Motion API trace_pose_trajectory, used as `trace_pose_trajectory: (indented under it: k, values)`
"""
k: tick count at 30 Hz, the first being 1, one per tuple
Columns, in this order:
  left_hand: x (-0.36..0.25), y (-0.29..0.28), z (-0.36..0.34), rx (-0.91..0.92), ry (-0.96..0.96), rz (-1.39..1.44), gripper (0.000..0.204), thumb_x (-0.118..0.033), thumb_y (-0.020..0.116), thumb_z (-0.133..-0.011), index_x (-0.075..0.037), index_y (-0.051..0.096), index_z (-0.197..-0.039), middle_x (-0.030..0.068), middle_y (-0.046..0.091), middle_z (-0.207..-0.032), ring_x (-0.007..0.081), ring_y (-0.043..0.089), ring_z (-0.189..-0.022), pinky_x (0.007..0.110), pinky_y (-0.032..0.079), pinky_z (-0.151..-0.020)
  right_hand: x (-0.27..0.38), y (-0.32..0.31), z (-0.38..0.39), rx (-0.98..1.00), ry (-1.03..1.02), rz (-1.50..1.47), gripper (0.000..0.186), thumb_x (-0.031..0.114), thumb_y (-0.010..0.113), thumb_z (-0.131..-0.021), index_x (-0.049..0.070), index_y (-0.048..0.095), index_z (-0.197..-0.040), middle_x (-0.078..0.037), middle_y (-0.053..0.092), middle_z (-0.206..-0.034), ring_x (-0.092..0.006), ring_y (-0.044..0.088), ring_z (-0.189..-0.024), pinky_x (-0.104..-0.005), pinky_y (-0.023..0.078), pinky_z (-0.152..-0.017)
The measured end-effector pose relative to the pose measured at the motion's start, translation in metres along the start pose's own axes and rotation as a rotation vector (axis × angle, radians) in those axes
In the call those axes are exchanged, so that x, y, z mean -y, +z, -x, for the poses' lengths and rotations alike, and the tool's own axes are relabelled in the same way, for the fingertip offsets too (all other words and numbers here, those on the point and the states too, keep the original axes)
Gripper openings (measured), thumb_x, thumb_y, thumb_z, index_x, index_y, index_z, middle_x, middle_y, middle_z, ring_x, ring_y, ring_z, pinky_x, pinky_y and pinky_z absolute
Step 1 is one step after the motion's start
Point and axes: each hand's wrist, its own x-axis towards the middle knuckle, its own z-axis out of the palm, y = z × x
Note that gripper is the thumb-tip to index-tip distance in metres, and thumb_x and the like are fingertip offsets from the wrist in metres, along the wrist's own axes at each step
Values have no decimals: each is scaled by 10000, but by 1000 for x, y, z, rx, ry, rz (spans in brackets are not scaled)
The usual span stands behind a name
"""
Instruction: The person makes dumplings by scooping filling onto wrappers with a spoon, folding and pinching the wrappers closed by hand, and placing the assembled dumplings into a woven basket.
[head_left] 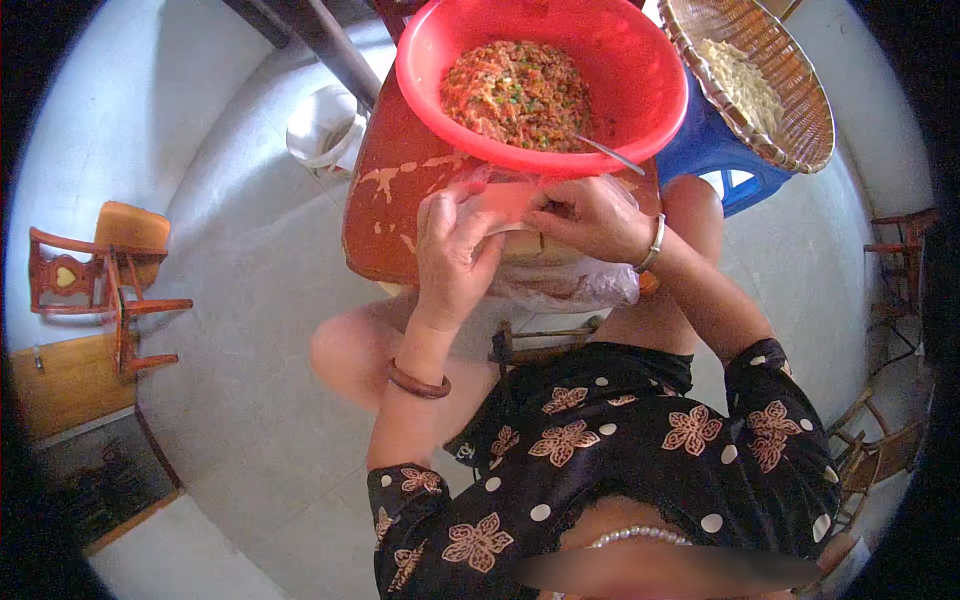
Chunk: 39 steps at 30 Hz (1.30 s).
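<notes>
My left hand (452,245) and my right hand (598,218) meet over the front of a worn red-brown wooden stool. Between them they pinch a thin, see-through piece of plastic (508,200), which looks pink where red shows through it; whether it is a bag or a loose sheet I cannot tell. Just beyond my fingers stands a large red basin (425,110) holding a chopped, reddish-orange filling (515,95) with green bits. A metal spoon (612,155) leans out over its near rim. Crumpled clear plastic (575,283) hangs below my hands at the stool's front edge.
A woven bamboo basket (815,115) with pale pieces (742,85) rests on a blue plastic stool (725,160) at the far right. A white bucket (325,125) stands on the floor left of the wooden stool (380,245). Wooden chairs (110,290) line the left and right sides.
</notes>
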Motion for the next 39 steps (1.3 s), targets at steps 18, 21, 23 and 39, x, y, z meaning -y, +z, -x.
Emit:
trace_pose_trajectory:
  k: [18,21,23,39]
  values:
    - [-44,-26,-8,43,-1207,1566,293,-165,597,-919,-13,540,-1163,238,620,-1186,397,619,-1104,487,543,-912,-8,-84,44,-392,-116,178,378,224,854,-707,77,550,-879,-52,558,-785,-203,583,-647,-310,471,-567]
    - [-55,-21,-5,65,-1223,1583,300,-134,560,-949,-3,511,-1215,242,617,-1184,395,627,-1083,496,534,-926,-6,-94,22,-344,-293,306,315,226,779,-771,110,614,-1013,-56,567,-810,-240,600,-710,-353,492,-630]
    - [-65,-18,-8,69,-1242,1572,287,-106,538,-960,4,503,-1224,246,615,-1180,388,635,-1067,495,530,-930,-9,-101,10,-256,-407,471,265,218,688,-829,151,672,-1085,-40,585,-844,-236,611,-774,-376,500,-695]
    - [-74,-3,-23,-65,-1410,1730,417,-231,543,-973,29,482,-1293,240,562,-1272,402,562,-1181,515,456,-1021,-22,-114,-25,-211,-564,352,294,175,697,-792,101,671,-1076,-41,596,-907,-228,593,-802,-364,466,-737]
